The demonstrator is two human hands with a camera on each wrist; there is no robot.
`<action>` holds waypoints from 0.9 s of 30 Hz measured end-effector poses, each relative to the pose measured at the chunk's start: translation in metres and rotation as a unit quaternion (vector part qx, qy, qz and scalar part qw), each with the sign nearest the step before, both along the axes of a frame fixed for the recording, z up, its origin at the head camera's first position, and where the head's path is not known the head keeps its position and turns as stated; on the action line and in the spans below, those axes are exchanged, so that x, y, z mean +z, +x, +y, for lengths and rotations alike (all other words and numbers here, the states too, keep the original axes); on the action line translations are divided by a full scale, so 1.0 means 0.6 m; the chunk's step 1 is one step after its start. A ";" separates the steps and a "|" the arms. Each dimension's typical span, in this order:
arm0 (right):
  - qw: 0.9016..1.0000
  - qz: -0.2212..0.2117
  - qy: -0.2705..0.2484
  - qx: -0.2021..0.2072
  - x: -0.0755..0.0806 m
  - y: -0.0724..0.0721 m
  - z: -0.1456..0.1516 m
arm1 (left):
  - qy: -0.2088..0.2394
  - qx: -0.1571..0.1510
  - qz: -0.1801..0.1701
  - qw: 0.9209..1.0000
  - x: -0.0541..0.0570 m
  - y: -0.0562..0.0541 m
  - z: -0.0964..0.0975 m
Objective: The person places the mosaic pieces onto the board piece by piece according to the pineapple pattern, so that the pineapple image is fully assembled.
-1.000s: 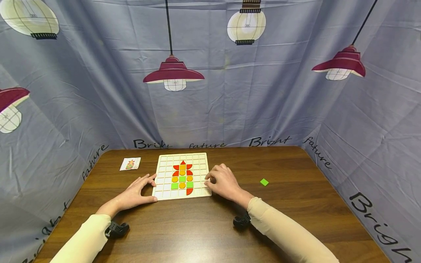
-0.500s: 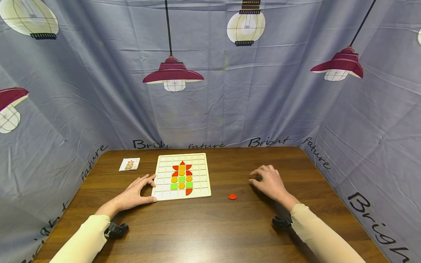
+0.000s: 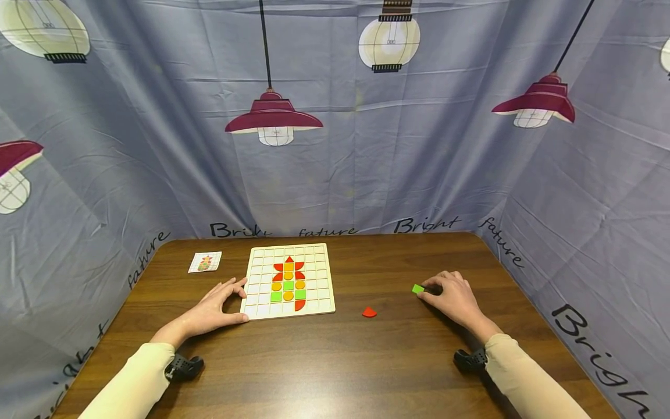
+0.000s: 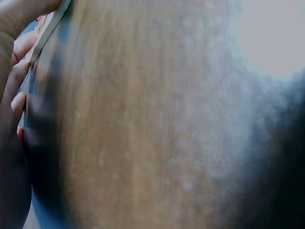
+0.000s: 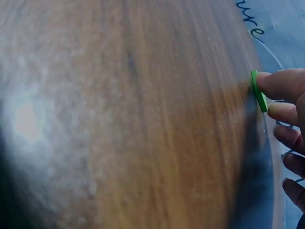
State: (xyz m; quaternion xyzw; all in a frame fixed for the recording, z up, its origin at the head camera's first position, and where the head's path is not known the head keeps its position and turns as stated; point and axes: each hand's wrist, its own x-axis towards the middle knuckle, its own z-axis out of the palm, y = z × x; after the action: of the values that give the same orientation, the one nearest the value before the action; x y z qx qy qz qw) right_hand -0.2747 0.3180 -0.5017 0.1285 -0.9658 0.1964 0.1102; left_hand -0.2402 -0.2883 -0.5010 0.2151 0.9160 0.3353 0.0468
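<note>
A pale gridded board [image 3: 319,294] lies left of the table's middle. On it, red, yellow and green pieces form a pineapple-like figure, with a red triangle [image 3: 289,259] at the top. My left hand [image 3: 209,308] rests at the board's left side, thumb by the near corner and fingertips at the edge; its fingers [image 4: 19,71] show along that edge in the left wrist view. Far to the right, my right hand [image 3: 454,297] pinches a green square tile [image 3: 417,289] between thumb and fingers. The right wrist view shows this tile [image 5: 259,91] edge-on, tilted.
A red quarter-circle piece [image 3: 369,312] lies on the brown wooden table [image 3: 335,361], between the board and my right hand. Back left is a small card [image 3: 205,262] printed with a pineapple picture. Grey-blue curtains [image 3: 335,174] enclose the table's back and sides.
My right hand has gone from the board's right edge rightward to the green tile and now pinches it. The red quarter-circle piece, hidden at first, shows on the table. My left hand stays put.
</note>
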 end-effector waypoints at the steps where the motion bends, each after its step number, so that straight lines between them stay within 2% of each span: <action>1: 1.000 0.001 -0.002 0.002 -0.001 0.000 0.000 | 0.000 0.000 0.001 1.000 0.000 0.000 0.000; 20: 0.996 -0.051 -0.075 0.010 -0.006 -0.005 0.005 | -0.001 0.000 0.007 1.000 0.002 0.000 0.000; 23: 0.996 -0.047 -0.073 0.013 -0.009 -0.006 0.004 | -0.002 -0.002 0.006 1.000 0.002 0.000 0.000; 27: 0.998 -0.019 -0.057 0.030 -0.011 -0.009 0.002 | -0.004 -0.001 0.008 1.000 0.001 -0.001 0.001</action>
State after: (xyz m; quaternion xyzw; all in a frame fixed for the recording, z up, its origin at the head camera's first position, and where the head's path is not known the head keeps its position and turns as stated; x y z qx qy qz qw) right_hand -0.2803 0.3193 -0.5083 0.1473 -0.9506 0.2567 0.0935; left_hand -0.2405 -0.2877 -0.5005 0.2184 0.9175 0.3299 0.0405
